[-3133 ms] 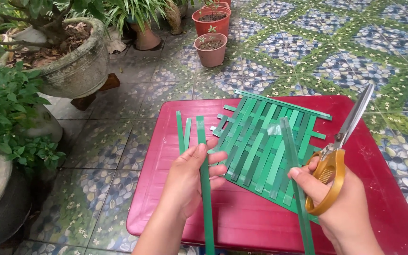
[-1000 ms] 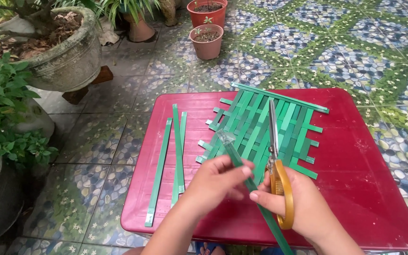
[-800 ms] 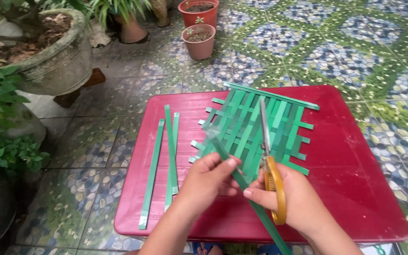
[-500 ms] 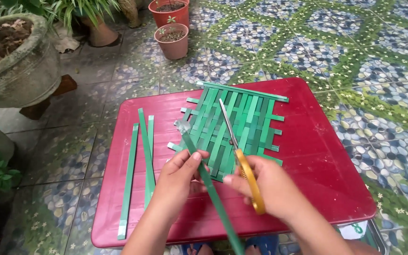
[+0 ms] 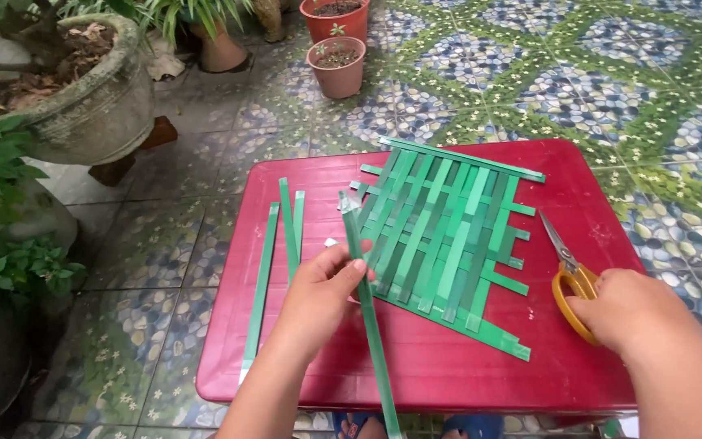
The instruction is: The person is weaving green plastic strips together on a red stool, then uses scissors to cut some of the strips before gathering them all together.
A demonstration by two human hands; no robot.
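Two bare hands work over a red table (image 5: 611, 203) in the lower half of the frame. The left hand (image 5: 318, 297), low and left of centre, reaches up from the bottom edge with the wrist straight and pinches a long green strip (image 5: 367, 309) between thumb and fingers; the strip runs from the bottom edge up to the left side of the woven green mat (image 5: 440, 236) at centre. The right hand (image 5: 631, 313), at lower right, lies palm down with fingers curled over the yellow handles of the scissors (image 5: 570, 276), whose blades are together and rest on the table just right of the mat. Half a second ago the scissors were held over the mat, the hands close together; now they are well apart.
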